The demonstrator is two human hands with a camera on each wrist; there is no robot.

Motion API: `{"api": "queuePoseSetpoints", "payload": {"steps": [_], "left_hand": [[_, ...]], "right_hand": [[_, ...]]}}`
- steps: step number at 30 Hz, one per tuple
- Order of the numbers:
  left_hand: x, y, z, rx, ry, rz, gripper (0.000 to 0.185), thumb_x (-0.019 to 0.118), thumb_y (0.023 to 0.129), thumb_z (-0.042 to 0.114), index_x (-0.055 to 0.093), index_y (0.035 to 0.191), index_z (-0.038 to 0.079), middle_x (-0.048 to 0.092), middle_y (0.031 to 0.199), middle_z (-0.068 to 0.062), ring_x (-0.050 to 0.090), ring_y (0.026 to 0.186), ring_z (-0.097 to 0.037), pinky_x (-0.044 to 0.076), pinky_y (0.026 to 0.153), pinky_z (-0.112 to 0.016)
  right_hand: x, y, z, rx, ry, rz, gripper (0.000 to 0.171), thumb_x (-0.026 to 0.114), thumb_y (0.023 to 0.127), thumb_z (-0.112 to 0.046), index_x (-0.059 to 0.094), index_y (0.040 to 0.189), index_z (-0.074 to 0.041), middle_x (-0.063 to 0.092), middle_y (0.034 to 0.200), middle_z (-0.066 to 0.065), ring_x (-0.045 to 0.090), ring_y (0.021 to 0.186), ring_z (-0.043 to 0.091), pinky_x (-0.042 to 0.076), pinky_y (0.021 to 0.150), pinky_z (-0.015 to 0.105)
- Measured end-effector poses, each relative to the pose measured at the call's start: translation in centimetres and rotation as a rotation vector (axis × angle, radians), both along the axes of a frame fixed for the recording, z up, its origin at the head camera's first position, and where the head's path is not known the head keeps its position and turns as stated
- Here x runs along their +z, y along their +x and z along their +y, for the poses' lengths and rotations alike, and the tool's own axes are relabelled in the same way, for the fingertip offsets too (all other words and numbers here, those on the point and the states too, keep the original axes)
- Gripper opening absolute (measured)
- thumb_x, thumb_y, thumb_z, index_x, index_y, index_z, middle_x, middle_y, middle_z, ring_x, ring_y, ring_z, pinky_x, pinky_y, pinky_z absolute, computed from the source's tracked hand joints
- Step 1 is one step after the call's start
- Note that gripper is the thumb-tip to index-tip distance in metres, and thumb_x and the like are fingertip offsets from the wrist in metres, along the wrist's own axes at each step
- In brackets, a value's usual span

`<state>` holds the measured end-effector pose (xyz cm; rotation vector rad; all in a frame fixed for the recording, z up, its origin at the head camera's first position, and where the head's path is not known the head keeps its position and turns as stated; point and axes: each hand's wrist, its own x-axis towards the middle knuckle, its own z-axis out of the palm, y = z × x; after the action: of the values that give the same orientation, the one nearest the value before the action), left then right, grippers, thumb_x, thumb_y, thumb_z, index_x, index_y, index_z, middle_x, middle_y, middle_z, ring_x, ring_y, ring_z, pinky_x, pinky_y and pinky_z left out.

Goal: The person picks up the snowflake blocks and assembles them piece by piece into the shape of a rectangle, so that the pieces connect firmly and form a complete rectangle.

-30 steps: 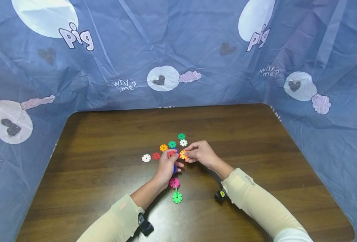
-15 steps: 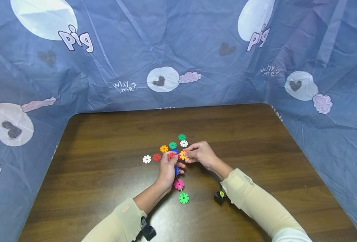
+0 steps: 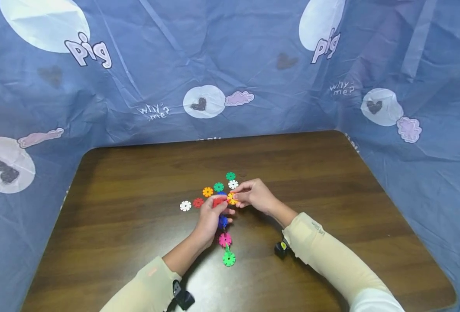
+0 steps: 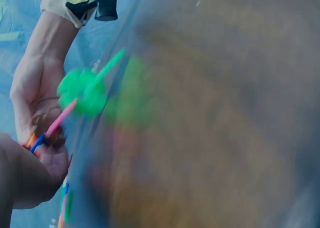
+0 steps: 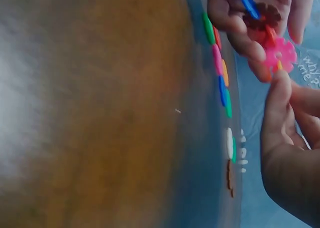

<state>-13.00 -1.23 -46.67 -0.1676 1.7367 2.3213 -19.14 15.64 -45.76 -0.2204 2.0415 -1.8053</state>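
Observation:
My left hand (image 3: 217,204) grips a chain of plastic snowflake discs: a red disc (image 3: 218,201) at the fingers, then a blue disc (image 3: 223,221), a pink disc (image 3: 225,239) and a green disc (image 3: 228,258) trailing toward me over the table. My right hand (image 3: 238,198) pinches an orange disc (image 3: 231,198) against the chain's red end. In the right wrist view a pink disc (image 5: 281,53) shows between both hands' fingertips. The left wrist view is blurred, with the green disc (image 4: 82,92) in it.
Loose discs lie on the brown table (image 3: 136,182) just beyond the hands: white (image 3: 185,206), red (image 3: 198,202), orange (image 3: 207,191), green (image 3: 218,187), white (image 3: 233,184) and green (image 3: 230,176). A blue printed cloth (image 3: 230,65) walls the table's back and sides.
Both hands stay together at the orange disc. The chain's trailing green end swung slightly right, then back and a little nearer to me.

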Motion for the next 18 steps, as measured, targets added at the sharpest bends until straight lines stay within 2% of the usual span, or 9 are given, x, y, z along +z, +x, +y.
{"api": "queuePoseSetpoints", "payload": {"steps": [4, 6, 9, 11, 12, 15, 18], "left_hand": [[0.2, -0.4, -1.0, -0.059, -0.064, 0.009, 0.031, 0.056, 0.095, 0.010, 0.053, 0.122, -0.002, 0.061, 0.105, -0.020, 0.067, 0.075, -0.022, 0.055, 0.066, -0.027], [0.0, -0.5, -1.2, -0.064, -0.078, 0.012, 0.032, 0.058, 0.094, 0.011, 0.054, 0.122, -0.002, 0.061, 0.102, -0.017, 0.066, 0.072, -0.021, 0.054, 0.066, -0.026], [-0.3, -0.7, -1.4, -0.037, -0.091, 0.017, 0.030, 0.059, 0.093, 0.008, 0.056, 0.120, -0.004, 0.061, 0.100, -0.013, 0.064, 0.066, -0.018, 0.054, 0.063, -0.024], [-0.4, -0.7, -1.4, -0.023, -0.092, 0.012, 0.028, 0.059, 0.092, 0.007, 0.056, 0.118, -0.005, 0.061, 0.098, -0.012, 0.063, 0.064, -0.017, 0.053, 0.061, -0.024], [-0.5, -0.7, -1.4, -0.024, -0.094, 0.014, 0.028, 0.059, 0.092, 0.006, 0.056, 0.118, -0.005, 0.061, 0.098, -0.012, 0.063, 0.063, -0.017, 0.053, 0.060, -0.024], [-0.4, -0.5, -1.4, -0.041, -0.092, 0.016, 0.030, 0.058, 0.093, 0.006, 0.055, 0.120, -0.005, 0.063, 0.097, -0.014, 0.064, 0.064, -0.019, 0.054, 0.060, -0.024], [-0.4, -0.5, -1.4, -0.046, -0.090, 0.036, 0.031, 0.058, 0.093, 0.007, 0.055, 0.121, -0.005, 0.064, 0.096, -0.015, 0.064, 0.063, -0.018, 0.054, 0.061, -0.024]], "right_hand": [[0.3, -1.1, -0.1, 0.105, 0.062, -0.023, 0.017, 0.063, 0.089, -0.001, 0.069, 0.103, 0.007, 0.068, 0.081, 0.016, 0.064, 0.060, 0.018, 0.059, 0.061, 0.034], [0.4, -1.9, -0.1, 0.112, 0.156, 0.022, 0.018, 0.061, 0.091, -0.003, 0.068, 0.105, 0.006, 0.068, 0.079, 0.015, 0.063, 0.058, 0.018, 0.058, 0.057, 0.033], [0.2, -3.5, -0.6, 0.066, 0.419, 0.225, 0.018, 0.064, 0.090, -0.011, 0.071, 0.102, 0.000, 0.067, 0.079, 0.008, 0.060, 0.063, 0.015, 0.054, 0.058, 0.030], [0.0, -4.4, -1.1, 0.020, 0.654, 0.360, 0.020, 0.070, 0.086, -0.022, 0.072, 0.098, -0.006, 0.068, 0.081, 0.003, 0.059, 0.068, 0.015, 0.051, 0.060, 0.031], [-0.2, -4.8, -1.4, 0.004, 0.755, 0.397, 0.022, 0.072, 0.084, -0.027, 0.072, 0.096, -0.008, 0.068, 0.083, 0.002, 0.059, 0.072, 0.016, 0.050, 0.062, 0.032], [-0.6, -5.4, -2.1, 0.015, 0.948, 0.381, 0.029, 0.077, 0.078, -0.036, 0.069, 0.092, -0.012, 0.066, 0.085, 0.001, 0.059, 0.076, 0.020, 0.050, 0.060, 0.036], [-0.7, -5.6, -2.6, 0.018, 1.024, 0.356, 0.030, 0.079, 0.074, -0.037, 0.065, 0.087, -0.013, 0.064, 0.084, 0.002, 0.058, 0.076, 0.021, 0.050, 0.056, 0.037]]}}
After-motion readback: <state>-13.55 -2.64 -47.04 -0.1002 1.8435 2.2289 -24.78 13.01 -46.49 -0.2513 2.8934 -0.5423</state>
